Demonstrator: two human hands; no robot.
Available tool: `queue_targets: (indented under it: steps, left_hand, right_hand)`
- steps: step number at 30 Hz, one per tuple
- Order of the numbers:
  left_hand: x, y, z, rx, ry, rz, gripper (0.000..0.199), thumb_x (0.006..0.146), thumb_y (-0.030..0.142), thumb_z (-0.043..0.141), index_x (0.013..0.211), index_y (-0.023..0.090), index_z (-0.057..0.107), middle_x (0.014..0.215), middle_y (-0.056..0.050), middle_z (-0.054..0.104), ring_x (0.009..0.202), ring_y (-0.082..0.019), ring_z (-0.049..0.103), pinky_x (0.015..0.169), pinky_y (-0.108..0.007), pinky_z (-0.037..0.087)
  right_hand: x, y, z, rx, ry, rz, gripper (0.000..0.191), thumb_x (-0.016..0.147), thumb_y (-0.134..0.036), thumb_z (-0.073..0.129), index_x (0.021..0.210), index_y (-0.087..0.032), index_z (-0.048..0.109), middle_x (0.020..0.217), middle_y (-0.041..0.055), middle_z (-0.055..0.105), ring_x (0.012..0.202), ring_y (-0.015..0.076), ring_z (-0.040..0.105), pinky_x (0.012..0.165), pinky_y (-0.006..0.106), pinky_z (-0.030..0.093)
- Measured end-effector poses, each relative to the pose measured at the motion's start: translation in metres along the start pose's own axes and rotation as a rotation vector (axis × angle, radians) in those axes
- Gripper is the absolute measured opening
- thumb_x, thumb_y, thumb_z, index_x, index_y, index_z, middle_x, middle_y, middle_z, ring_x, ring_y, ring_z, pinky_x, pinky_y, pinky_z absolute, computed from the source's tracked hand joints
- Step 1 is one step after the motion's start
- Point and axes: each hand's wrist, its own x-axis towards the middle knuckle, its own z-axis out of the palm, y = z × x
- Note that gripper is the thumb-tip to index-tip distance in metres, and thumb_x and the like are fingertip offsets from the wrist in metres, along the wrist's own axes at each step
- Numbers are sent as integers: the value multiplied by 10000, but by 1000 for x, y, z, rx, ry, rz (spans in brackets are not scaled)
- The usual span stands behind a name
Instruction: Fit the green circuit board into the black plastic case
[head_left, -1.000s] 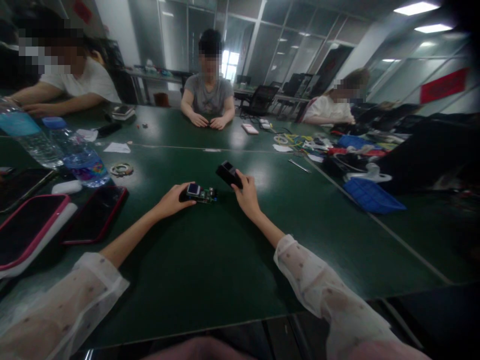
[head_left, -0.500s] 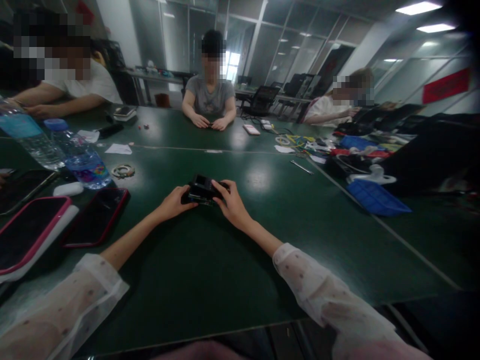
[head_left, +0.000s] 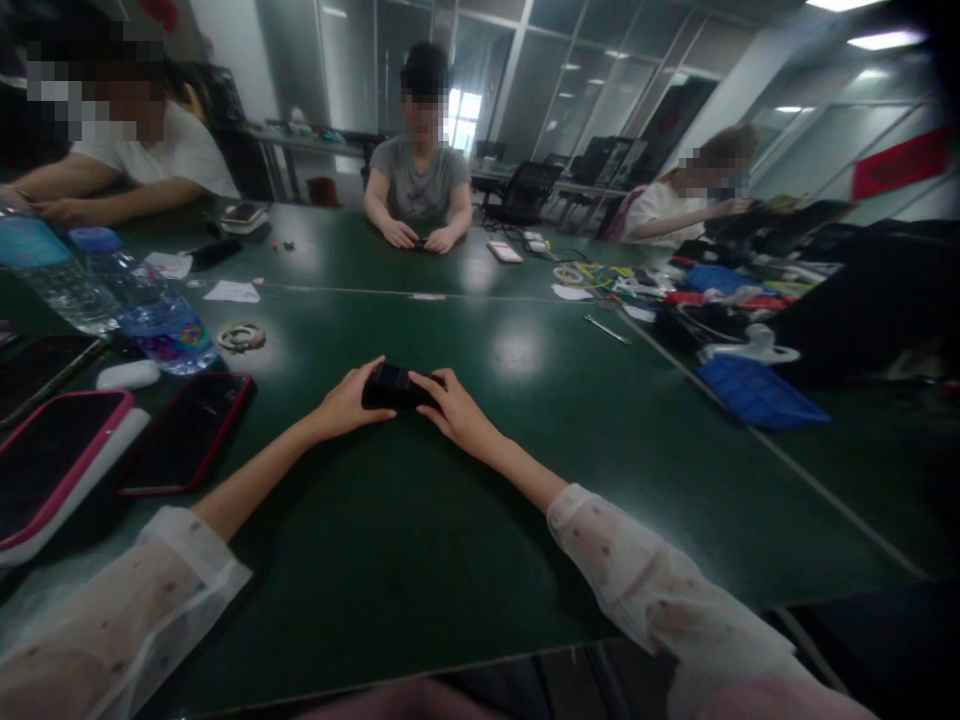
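Observation:
A small black box-shaped device (head_left: 396, 388) is held between both hands just above or on the green table (head_left: 420, 540); whether it touches the surface I cannot tell. My left hand (head_left: 351, 402) grips its left end, thumb along the near side and fingers at the far side. At the right end, my right hand (head_left: 461, 415) is closed on the device, with a finger lying over its top. What the device is exactly is too dark to make out.
To the left lie a red-edged phone (head_left: 187, 432), a pink-edged phone (head_left: 56, 460), a white case (head_left: 128, 376) and two bottles, one blue-capped (head_left: 161, 320). A coiled cable (head_left: 241, 338) lies beyond. Cables, a blue tray (head_left: 757, 390) and a metal tool (head_left: 607, 329) are right. Three people sit around.
The upper part of the black device has come down level, and the board-like edge seen beneath it no longer shows. Both hands stay around it. The view has shifted slightly.

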Motion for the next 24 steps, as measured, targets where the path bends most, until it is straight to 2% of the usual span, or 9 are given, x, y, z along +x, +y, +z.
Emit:
queue_targets:
  steps: [5,10,13,17,24]
  left_hand:
    - [-1,7,-4,33,-18,29,962,713,578,732,1501,231,303,1517,-166,413,1361,-374,415,1066,-565,382]
    - [10,14,-10,64,-58,-20,931,705,596,733,1478,241,356,1430,-144,507,1285,-351,498,1024,-513,423]
    - [19,13,-12,90,-83,-30,917,662,610,757,1448,289,410,1379,-116,560,1216,-354,555,981,-500,443]
    - [23,8,-12,93,-60,-14,855,633,594,780,1389,321,489,1302,-106,620,1156,-363,592,927,-485,460]
    - [18,15,-14,-57,-41,-13,789,634,510,820,1349,348,529,1292,-78,629,1185,-363,574,981,-525,427]
  right_hand:
    - [-1,-3,-4,-2,-11,13,591,956,-248,544,1475,-348,281,1282,115,419,1109,262,553,915,502,561]
    - [-1,-3,-6,19,-13,25,544,945,-238,562,1432,-309,329,1292,115,420,1083,243,569,883,476,575]
    - [-1,-1,-5,43,8,30,508,932,-226,579,1391,-289,369,1285,114,425,1078,244,574,878,477,577]
    - [-1,2,-3,65,31,23,488,919,-206,590,1363,-280,401,1265,109,432,1082,248,569,889,481,573]
    - [1,9,0,200,63,40,484,897,-193,621,1331,-289,429,1225,84,453,1118,235,561,964,507,540]
